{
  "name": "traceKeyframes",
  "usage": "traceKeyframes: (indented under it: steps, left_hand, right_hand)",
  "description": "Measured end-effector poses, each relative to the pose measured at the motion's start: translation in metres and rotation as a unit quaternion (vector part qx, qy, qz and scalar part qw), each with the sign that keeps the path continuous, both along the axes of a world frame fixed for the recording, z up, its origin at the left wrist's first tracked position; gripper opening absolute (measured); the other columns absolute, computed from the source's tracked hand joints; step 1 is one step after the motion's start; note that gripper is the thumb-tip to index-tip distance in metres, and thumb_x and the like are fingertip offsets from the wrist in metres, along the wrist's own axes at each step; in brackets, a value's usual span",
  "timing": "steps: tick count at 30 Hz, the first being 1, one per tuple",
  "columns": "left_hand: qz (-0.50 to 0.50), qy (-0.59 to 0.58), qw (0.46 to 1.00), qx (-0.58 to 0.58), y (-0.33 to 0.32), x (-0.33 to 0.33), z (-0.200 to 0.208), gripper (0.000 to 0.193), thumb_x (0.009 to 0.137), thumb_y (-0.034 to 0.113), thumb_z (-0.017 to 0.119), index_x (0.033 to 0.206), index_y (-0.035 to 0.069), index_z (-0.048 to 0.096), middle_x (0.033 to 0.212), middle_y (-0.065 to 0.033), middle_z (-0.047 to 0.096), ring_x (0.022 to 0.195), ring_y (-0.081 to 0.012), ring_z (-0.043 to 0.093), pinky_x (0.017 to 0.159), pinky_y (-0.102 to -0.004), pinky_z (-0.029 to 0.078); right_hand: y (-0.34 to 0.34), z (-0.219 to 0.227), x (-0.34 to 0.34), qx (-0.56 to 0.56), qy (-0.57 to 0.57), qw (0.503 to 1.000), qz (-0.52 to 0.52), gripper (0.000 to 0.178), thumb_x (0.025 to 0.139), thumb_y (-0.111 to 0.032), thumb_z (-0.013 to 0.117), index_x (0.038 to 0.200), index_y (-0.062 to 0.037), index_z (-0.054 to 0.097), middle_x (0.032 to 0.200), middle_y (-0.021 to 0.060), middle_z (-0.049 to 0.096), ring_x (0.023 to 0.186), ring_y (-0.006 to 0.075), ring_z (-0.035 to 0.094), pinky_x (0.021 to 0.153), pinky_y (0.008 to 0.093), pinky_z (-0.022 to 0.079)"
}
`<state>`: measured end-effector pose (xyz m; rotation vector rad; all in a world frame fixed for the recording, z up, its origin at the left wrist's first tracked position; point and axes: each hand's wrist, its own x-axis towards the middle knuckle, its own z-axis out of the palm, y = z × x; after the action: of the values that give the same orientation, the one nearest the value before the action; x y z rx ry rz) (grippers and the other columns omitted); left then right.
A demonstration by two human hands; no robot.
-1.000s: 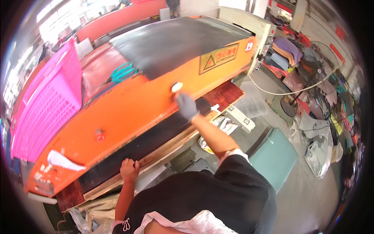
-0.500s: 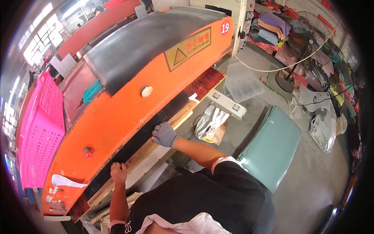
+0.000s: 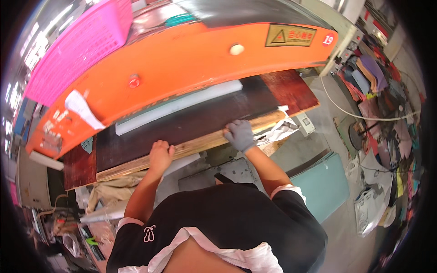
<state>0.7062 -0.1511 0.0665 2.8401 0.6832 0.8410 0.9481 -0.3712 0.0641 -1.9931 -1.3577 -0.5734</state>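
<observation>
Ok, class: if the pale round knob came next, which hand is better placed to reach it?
Probably the right hand, on the wooden edge roughly in line with the pale knob; the left hand is nearer the red knob.

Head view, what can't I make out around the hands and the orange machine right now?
In the head view:
Left hand and right hand: palms hidden by the backs of the hands, so gripping or merely resting on the wooden edge is unclear.
Black board: rear part hidden by the orange machine.
Basket: partly cut off by the picture's upper edge; any contents hidden by its wall.
Teal handles: blurred.
</observation>
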Motion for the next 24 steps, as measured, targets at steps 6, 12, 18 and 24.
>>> traceKeyframes:
  steps: [6, 12, 18, 24]
  left_hand:
    - [-0.052, -0.009, 0.997, -0.064, -0.08, -0.066, -0.012, 0.022, 0.075, 0.021, 0.063, 0.065, 0.006, 0.051, 0.074, -0.0103, 0.052, 0.075, -0.0306, 0.053, 0.063, -0.0435, 0.045]
    - [-0.113, -0.057, 0.99, -0.065, -0.15, -0.12, -0.031, 0.02, 0.072, 0.018, 0.064, 0.064, 0.008, 0.049, 0.069, -0.0076, 0.048, 0.067, -0.0281, 0.053, 0.055, -0.0387, 0.044]
    - [-0.209, -0.092, 0.966, -0.123, -0.164, -0.146, -0.017, 0.012, 0.071, 0.013, 0.066, 0.072, 0.01, 0.055, 0.076, -0.0063, 0.051, 0.074, -0.0273, 0.054, 0.062, -0.0389, 0.043]
    - [-0.167, -0.005, 0.986, 0.014, -0.143, -0.098, 0.003, 0.058, 0.079, 0.03, 0.066, 0.129, 0.008, 0.047, 0.139, -0.0123, 0.039, 0.13, -0.032, 0.033, 0.105, -0.0521, 0.026]
  right_hand:
    - [-0.068, 0.007, -0.053, -0.037, 0.108, 0.993, 0.012, 0.02, 0.076, -0.026, 0.066, 0.065, -0.0091, 0.061, 0.073, 0.0096, 0.06, 0.069, 0.0321, 0.057, 0.06, 0.0446, 0.044]
    - [-0.035, 0.031, -0.052, 0.072, 0.025, 0.996, -0.054, 0.04, 0.078, -0.032, 0.066, 0.103, -0.0014, 0.055, 0.103, 0.0177, 0.056, 0.091, 0.0374, 0.054, 0.077, 0.0449, 0.044]
    - [0.003, 0.047, -0.054, -0.206, 0.15, 0.948, -0.193, 0.082, 0.073, -0.057, 0.062, 0.132, -0.0023, 0.042, 0.137, 0.025, 0.038, 0.12, 0.0394, 0.043, 0.099, 0.0413, 0.039]
    - [-0.001, 0.065, -0.089, -0.286, 0.169, 0.907, -0.259, 0.092, 0.063, -0.058, 0.067, 0.135, -0.0075, 0.042, 0.143, 0.0217, 0.031, 0.116, 0.04, 0.047, 0.097, 0.0404, 0.042]
